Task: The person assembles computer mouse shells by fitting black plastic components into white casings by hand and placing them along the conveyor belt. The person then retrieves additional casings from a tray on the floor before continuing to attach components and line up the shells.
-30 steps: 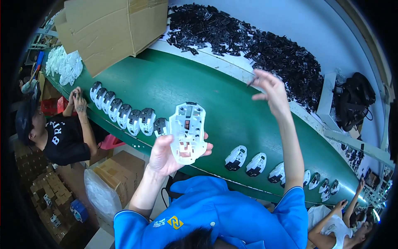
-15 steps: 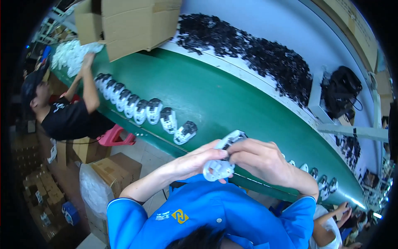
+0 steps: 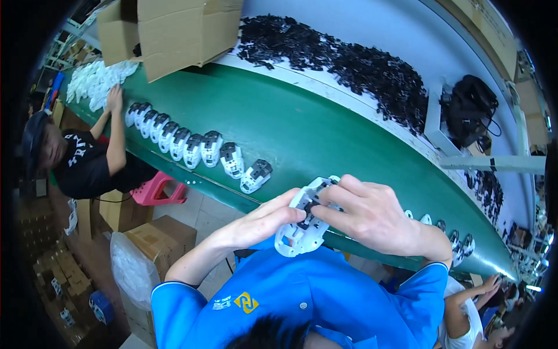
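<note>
Over the near edge of the green conveyor belt (image 3: 325, 139), I hold an oval white plastic housing (image 3: 297, 239) in front of my chest. My left hand (image 3: 264, 222) grips its left side, with the thumb pressed on a black plastic insert (image 3: 310, 214) inside. My right hand (image 3: 372, 218) is bent over the housing's far right side, fingers curled against it; what its fingertips pinch, if anything, is hidden. To the left, several similar white housings with black inserts (image 3: 210, 149) lie in a row along the belt.
Black plastic parts (image 3: 349, 70) are heaped on the ledge beyond the belt. A cardboard box (image 3: 183, 35) stands far left, near white parts (image 3: 99, 81) and a co-worker (image 3: 87, 154). More housings (image 3: 455, 244) lie right, near another person (image 3: 465, 314). A black bag (image 3: 474, 110) rests at the back right.
The housing has turned so that its inside faces up more openly. My right hand has shifted slightly, fingers lifted higher. The co-worker at left has drawn their arms back a little.
</note>
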Motion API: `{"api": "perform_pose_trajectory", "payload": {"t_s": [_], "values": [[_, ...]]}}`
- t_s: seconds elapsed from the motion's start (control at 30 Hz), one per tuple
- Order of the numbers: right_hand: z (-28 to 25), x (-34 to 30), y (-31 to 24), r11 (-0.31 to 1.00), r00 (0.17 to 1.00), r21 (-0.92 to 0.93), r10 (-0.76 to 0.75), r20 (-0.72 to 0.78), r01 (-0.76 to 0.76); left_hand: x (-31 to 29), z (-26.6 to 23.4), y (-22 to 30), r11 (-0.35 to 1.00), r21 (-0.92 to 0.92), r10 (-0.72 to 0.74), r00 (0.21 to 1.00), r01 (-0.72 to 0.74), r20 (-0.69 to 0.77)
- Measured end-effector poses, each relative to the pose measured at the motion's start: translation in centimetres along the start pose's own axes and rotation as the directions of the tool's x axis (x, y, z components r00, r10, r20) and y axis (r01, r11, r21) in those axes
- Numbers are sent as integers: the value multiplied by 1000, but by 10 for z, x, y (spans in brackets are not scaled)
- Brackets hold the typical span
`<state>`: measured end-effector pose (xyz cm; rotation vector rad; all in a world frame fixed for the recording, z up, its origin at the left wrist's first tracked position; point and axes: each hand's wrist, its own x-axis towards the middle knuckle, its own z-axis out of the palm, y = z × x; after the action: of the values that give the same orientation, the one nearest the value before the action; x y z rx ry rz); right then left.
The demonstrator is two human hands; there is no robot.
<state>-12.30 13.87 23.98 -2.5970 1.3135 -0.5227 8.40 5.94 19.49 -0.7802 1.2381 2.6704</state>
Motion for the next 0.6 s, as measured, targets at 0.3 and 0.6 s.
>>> {"api": "perform_pose_trajectory", "payload": {"t_s": [0.3,0.6], "values": [[-4,-13,2,963,952,107,263,-156,-248,9,3,-9,971,-91,207,969,-220,-136],[78,-4,-44,466,537,788,817,-209,-402,34,7,-13,886,75,446,799,-457,-402]]}}
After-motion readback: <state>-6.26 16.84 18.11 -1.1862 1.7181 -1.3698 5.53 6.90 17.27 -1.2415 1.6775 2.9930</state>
